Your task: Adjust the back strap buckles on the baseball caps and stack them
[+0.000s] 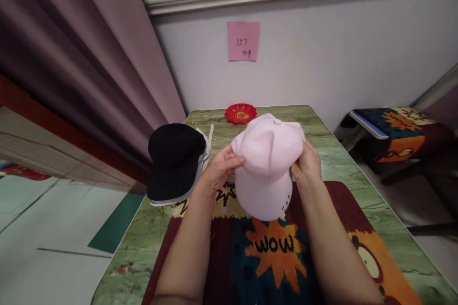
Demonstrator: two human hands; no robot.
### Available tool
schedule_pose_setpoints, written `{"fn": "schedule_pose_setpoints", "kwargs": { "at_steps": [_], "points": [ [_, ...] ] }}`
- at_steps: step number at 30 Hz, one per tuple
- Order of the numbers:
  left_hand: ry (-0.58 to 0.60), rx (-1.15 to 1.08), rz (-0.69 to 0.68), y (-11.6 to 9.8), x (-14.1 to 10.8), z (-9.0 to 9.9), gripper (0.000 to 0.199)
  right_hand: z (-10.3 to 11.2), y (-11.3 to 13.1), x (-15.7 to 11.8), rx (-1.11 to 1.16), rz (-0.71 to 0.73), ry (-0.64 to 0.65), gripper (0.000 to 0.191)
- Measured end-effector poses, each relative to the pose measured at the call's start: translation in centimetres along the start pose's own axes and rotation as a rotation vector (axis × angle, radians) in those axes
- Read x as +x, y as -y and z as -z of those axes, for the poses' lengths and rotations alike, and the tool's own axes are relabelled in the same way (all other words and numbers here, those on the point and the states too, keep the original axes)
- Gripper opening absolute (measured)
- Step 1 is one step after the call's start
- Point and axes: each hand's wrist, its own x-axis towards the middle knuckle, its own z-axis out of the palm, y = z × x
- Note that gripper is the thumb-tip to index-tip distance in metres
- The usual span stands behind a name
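A pale pink cap (268,152) is held up over the table, its brim toward me and small dark marks on the brim's right edge. My left hand (223,167) pinches its left side, thumb on the outside. On the right side, my right hand (308,161) grips the cap's edge, with some fingers hidden behind it. A black cap (177,157) rests on the table's left edge, on top of something white that shows along its rim.
The green wood-patterned table (386,214) carries a colourful mat (275,248) marked WOW. At the back is a red scalloped dish (240,113). A pink note (243,41) hangs on the wall. A patterned stool (404,128) stands right, a curtain (107,47) left.
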Motion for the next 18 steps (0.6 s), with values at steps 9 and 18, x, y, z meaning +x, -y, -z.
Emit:
{"fn": "schedule_pose_setpoints", "kwargs": {
  "at_steps": [9, 18],
  "points": [
    [-0.147, -0.061, -0.014, 0.6, 0.7, 0.3, 0.07, 0.1, 0.5, 0.2, -0.105, -0.093, 0.037, 0.027],
    [-0.449, -0.233, -0.231, 1.5, 2.6, 0.2, 0.029, -1.4, 1.4, -2.4, -0.242, -0.348, 0.435, 0.044]
  ]
}}
